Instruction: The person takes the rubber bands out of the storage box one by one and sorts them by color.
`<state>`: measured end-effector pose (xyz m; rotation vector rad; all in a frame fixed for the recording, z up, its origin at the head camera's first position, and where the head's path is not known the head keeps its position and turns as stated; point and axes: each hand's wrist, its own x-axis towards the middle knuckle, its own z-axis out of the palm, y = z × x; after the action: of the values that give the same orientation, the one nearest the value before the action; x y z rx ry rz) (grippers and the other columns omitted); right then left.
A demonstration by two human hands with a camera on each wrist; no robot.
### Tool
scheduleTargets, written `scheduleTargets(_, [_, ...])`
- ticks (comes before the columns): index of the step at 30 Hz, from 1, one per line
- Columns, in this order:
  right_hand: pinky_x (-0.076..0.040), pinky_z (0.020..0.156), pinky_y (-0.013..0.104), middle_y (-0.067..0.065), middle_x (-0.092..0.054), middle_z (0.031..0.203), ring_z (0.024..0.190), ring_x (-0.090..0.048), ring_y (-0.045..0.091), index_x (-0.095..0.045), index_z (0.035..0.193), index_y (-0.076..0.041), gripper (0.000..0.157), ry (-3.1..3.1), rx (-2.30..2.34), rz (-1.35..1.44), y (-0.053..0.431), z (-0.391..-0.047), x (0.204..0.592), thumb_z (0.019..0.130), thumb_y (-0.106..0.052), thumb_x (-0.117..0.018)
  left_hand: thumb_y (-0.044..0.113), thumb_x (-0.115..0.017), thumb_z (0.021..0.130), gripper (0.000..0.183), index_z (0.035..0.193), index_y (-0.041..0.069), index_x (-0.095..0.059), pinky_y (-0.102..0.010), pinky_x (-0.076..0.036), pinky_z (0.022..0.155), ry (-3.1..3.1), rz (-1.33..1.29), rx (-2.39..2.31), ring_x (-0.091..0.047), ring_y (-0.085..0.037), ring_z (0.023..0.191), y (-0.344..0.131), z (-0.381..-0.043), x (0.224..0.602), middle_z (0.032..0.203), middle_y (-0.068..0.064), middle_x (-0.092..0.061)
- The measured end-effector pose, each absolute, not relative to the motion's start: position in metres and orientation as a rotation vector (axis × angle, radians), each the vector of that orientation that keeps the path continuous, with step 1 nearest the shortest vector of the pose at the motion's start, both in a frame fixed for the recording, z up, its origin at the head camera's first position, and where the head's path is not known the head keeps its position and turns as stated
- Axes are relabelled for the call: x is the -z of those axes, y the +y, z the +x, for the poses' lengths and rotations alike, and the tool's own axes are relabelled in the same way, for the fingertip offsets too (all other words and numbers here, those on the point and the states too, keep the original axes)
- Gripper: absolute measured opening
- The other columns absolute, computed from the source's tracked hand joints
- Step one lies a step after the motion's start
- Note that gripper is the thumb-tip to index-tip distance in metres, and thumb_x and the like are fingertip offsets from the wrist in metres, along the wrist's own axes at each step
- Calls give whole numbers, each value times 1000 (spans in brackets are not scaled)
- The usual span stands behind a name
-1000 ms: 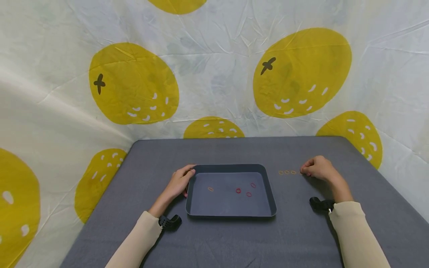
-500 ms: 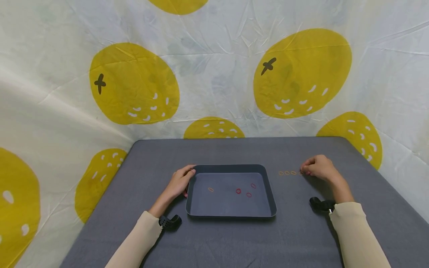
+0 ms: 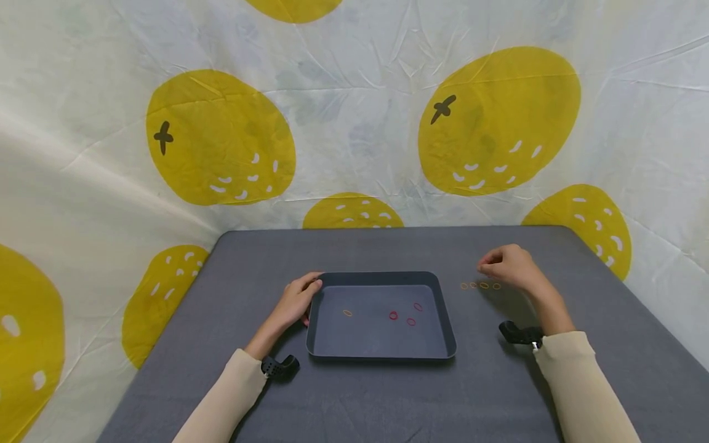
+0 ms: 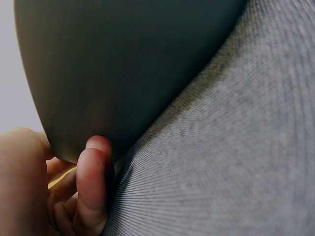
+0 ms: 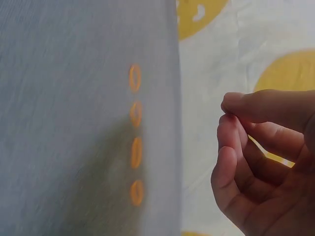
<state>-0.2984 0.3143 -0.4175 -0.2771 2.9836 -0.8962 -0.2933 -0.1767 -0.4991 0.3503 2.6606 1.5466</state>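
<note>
My left hand [image 3: 292, 306] grips the left wall of a dark grey baking tray [image 3: 382, 352]. In the left wrist view, fingertips [image 4: 92, 182] press the outside of the tray's wall [image 4: 113, 73]. Inside lie one orange rubber band [image 3: 344, 312] and red ones, among them a thicker-looking red rubber band [image 3: 390, 315]. Right of the tray, several orange rubber bands form a row, including an orange rubber band [image 5: 137, 192] at one end. Above this row hangs my right hand [image 3: 512, 266], fingers loosely curled. Its thumb tip meets the index finger, with nothing visible between them.
The table [image 3: 360, 403] wears a grey cloth. Behind and to the left hangs a white curtain [image 3: 354, 123] with yellow fruit prints. A black strap device sits on each wrist.
My right hand has lifted off the rightmost orange rubber band and moved up and left. That band now lies uncovered in the row. My left hand and the tray have stayed put.
</note>
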Motion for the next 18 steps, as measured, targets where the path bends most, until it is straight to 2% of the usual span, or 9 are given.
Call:
scheduleTargets(6, [-53, 68, 31, 13, -78, 95, 79, -65, 15, -80, 100, -1, 20, 3025, 894, -387, 286, -291, 401, 95, -20, -74, 35, -49, 111, 40, 147, 24, -59, -44, -55, 39, 2661, 363, -1547, -57, -20, 35, -177, -293, 498, 105, -13, -75])
scheduleTargets(10, [-54, 69, 32, 9, -78, 92, 78, -66, 15, -80, 99, -5, 14, 3017, 925, -467, 263, -284, 393, 95, -16, -73, 35, -49, 111, 40, 148, 23, -59, -44, -55, 39, 2664, 368, -1542, -57, -21, 35, -176, -293, 498, 104, -13, -75])
scheduleTargets(18, [-52, 60, 31, 4, -75, 80, 67, -63, 13, -80, 95, -9, 7, 2862, 943, -744, 196, -285, 381, 95, -13, -74, 35, -49, 111, 40, 148, 23, -58, -44, -55, 39, 2664, 361, -1535, -57, -20, 35, -177, -294, 499, 106, -14, -75])
